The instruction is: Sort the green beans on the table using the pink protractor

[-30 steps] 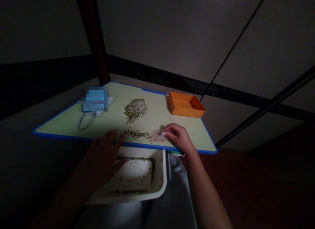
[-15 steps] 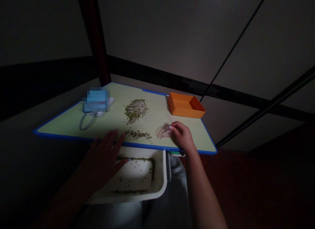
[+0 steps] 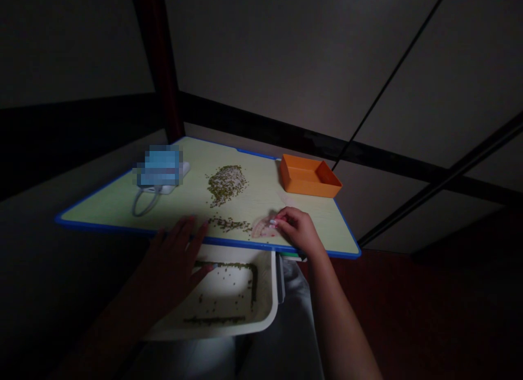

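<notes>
My right hand (image 3: 299,229) pinches a clear protractor (image 3: 261,228), whose curved edge lies low over the tabletop (image 3: 196,158) by the front edge. Just left of the protractor is a thin strip of small green beans or grains (image 3: 231,224). A larger mound of green and whitish grains (image 3: 227,182) sits farther back. My left hand (image 3: 175,260) is open, fingers spread, at the table's front edge and over the near-left side of a white basin (image 3: 267,314). Green grains lie along the basin's floor edges, with a few scattered in its middle.
An orange open box (image 3: 310,187) stands at the back right of the table. At the left is a pixelated blue object (image 3: 161,164) on a white device with a looped grey cable (image 3: 143,210). Wall panels (image 3: 286,58) rise behind the table.
My right hand has shifted slightly left with the protractor, bringing it up to the right end of the strip of grains. My left hand has stayed in place.
</notes>
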Demonstrator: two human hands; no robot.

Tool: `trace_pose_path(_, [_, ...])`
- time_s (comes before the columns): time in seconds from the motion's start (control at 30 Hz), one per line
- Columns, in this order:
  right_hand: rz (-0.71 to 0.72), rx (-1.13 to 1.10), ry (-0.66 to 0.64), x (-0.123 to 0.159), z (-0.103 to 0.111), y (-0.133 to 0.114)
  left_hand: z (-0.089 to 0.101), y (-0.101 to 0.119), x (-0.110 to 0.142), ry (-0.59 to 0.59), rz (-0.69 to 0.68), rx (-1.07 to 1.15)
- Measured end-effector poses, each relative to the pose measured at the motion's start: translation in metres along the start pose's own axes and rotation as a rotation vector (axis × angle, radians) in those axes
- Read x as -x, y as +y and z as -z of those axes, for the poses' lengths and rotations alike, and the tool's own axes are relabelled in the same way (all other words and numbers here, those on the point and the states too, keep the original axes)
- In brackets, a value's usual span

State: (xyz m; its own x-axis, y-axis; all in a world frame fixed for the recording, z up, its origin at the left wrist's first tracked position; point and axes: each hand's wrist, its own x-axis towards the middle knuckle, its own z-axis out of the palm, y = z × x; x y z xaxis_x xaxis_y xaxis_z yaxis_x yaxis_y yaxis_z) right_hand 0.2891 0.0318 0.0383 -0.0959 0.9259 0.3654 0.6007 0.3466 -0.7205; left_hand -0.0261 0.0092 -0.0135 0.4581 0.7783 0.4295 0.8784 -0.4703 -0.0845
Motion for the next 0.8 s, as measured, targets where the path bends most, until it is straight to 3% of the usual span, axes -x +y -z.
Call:
trace_pose_path(0.33, [0.034,0.146,0.034,-0.0012,0.0001,-0.0036,0.0014,0.0016,-0.0015,-0.018,0.033,0.029])
trace_pose_path(0.8, [-0.042,0.223,0.098,-0.0017,0.0007,-0.0025,0.0007,0.001,-0.0014,-0.021,0.034,0.016])
